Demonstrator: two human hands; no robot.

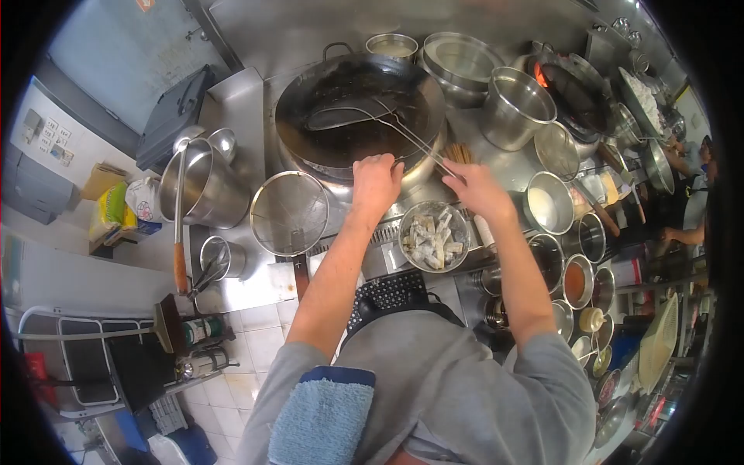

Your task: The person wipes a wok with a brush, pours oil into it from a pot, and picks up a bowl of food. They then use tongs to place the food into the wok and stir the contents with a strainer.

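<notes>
A big dark wok (pixel 356 89) sits on the stove, with dark liquid or a dark surface inside. My left hand (pixel 375 186) is closed at the wok's near rim. What it grips is too small to make out. My right hand (pixel 479 188) is wrapped round the metal handle of a wire skimmer (pixel 341 117), whose loop reaches over the wok. Just below and between my hands stands a metal bowl (pixel 406 250) with pale, greyish pieces of food (pixel 434 236). A round mesh strainer (pixel 290 211) lies left of my left forearm.
A tall pot (pixel 188 191) holding a ladle stands at the left. Behind and right of the wok are metal basins (pixel 463 58) and a deep pot (pixel 517 108). A second wok (pixel 575 97) has flame beside it. Seasoning bowls (pixel 577 281) line the right; a co-worker's arm (pixel 686 234) shows beyond.
</notes>
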